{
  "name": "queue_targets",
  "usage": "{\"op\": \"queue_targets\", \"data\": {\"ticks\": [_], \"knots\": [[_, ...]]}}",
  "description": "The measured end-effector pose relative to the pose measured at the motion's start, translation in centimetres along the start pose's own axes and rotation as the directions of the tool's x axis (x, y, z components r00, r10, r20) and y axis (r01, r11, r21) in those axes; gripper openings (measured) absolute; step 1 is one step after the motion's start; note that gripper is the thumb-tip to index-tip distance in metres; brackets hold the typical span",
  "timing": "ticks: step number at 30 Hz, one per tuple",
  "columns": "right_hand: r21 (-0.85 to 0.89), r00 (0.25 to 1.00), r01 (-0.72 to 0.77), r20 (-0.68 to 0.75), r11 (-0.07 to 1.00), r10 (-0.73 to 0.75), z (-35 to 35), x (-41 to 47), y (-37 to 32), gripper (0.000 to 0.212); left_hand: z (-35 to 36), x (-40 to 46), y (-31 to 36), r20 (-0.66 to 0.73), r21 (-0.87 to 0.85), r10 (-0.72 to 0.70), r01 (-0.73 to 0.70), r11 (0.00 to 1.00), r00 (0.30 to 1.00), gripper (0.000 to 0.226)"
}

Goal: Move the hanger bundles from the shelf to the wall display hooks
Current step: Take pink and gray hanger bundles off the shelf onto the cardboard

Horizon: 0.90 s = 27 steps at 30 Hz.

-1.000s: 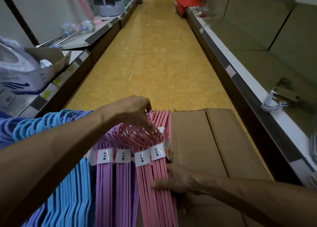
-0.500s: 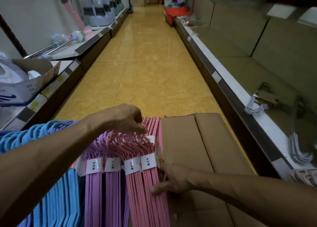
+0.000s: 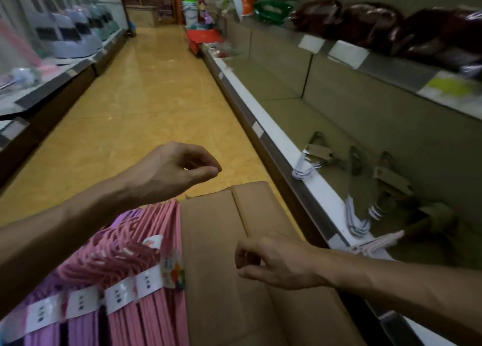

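Both hands, left hand (image 3: 177, 170) and right hand (image 3: 271, 262), hang loosely curled and hold nothing. Pink hanger bundles (image 3: 146, 267) lie just below the left; shelf bundles (image 3: 357, 220) right of them seem unmoved.

Hanger bundles (image 3: 146, 280) left of cardboard box (image 3: 221, 241), shelf (image 3: 326, 197) right, seemingly holding more hangers (image 3: 357, 220).

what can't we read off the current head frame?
- Label text on the pink hanger bundles: head view, too small and blurred.
- Purple hanger bundles: cut off by the bottom edge.
- Wall display hooks: not identifiable in this frame.
- Dark bagged goods on the upper right shelf: motion blur.
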State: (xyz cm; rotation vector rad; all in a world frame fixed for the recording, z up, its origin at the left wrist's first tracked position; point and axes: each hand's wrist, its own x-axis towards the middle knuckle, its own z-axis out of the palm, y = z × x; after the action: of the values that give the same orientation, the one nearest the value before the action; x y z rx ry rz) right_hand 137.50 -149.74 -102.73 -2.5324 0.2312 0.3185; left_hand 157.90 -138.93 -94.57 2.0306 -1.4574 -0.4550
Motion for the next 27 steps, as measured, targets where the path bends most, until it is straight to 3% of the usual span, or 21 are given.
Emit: {"op": "queue_targets", "data": {"ticks": [11,17,20,23,27], "knots": [[0.007,0.951,-0.085,-0.299,0.996,0.084,-4.6,-5.9,4.2,0.016,2.1,3.3,9.2,-0.115,-0.265,0.052,-0.081,0.961,0.992,0.013],[0.093,0.862,-0.245,-0.436,0.965,0.26,-6.9,-11.3,7.8,0.013,5.4,4.3,10.6,-0.131,-0.362,0.056,-0.101,0.927,0.99,0.014],[0.244,0.686,-0.396,-0.562,0.885,0.462,-7.6,-14.5,11.5,0.013,8.0,5.1,11.1,-0.054,-0.341,0.069,-0.083,0.936,0.996,0.012],[0.343,0.41,-0.625,-0.62,0.701,0.669,-7.9,-17.9,16.2,0.022,11.0,5.7,11.8,0.064,-0.312,0.118,-0.092,0.946,0.991,0.013],[0.531,0.195,-0.71,-0.484,0.463,0.853,-7.4,-21.7,20.7,0.031,15.5,5.5,13.0,0.233,-0.212,0.152,-0.103,0.972,0.96,0.032]]}}
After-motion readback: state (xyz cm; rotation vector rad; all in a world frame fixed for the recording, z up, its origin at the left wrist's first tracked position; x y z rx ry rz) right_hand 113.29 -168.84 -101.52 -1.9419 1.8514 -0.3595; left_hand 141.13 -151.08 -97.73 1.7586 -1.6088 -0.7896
